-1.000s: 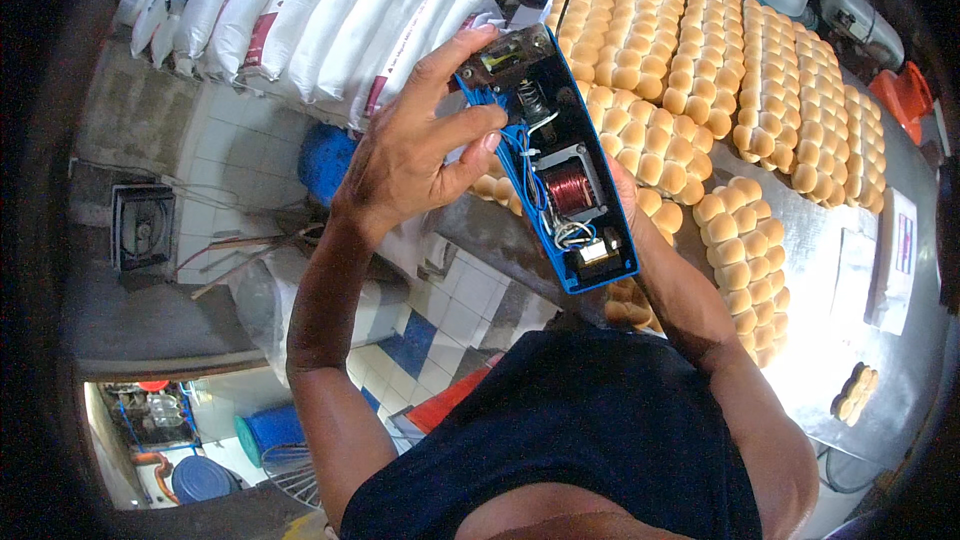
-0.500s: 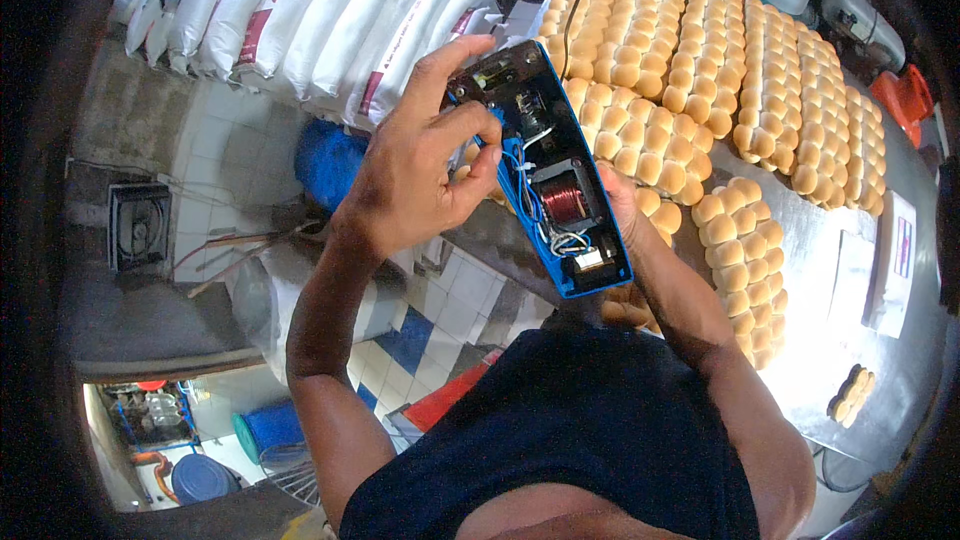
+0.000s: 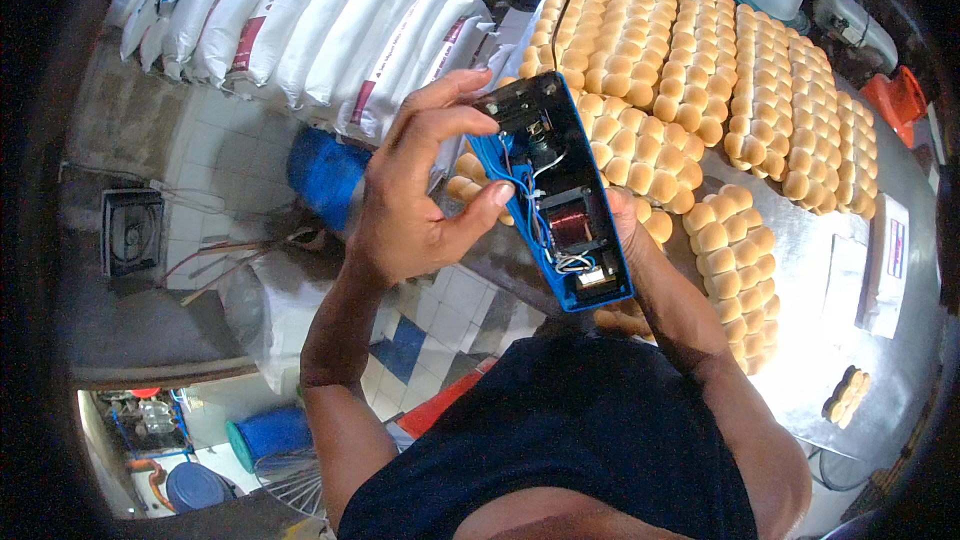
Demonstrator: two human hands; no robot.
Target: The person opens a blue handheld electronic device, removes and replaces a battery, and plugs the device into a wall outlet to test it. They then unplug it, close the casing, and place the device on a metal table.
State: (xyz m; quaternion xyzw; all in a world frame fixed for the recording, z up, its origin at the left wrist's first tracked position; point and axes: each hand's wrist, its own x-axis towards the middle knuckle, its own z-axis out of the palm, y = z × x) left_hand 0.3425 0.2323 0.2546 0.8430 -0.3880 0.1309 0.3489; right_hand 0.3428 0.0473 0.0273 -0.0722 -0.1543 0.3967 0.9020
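Observation:
An opened blue, black-lined electrical box (image 3: 583,175) is held up in front of me. Inside it show a copper-wound transformer (image 3: 570,224), blue and white wires (image 3: 527,202) and a small part near the far end. My right hand (image 3: 624,214) grips the box along its right side; most of its fingers are hidden behind the casing. At the left rim is my left hand (image 3: 405,190), its thumb and fingers spread apart. The thumb tip lies by the blue wires and the index fingertip near the far left corner. Nothing shows between them.
Slabs of joined bread rolls (image 3: 640,35) cover much of the metal table (image 3: 815,270) beyond and to the right. Stacked white sacks (image 3: 330,20) stand at the far left, near a blue drum (image 3: 325,180). A dark cable (image 3: 568,15) hangs behind the box.
My left hand has opened from a pinch, its thumb and fingers moving apart at the rim. The box has shifted slightly nearer to me, still in my right hand.

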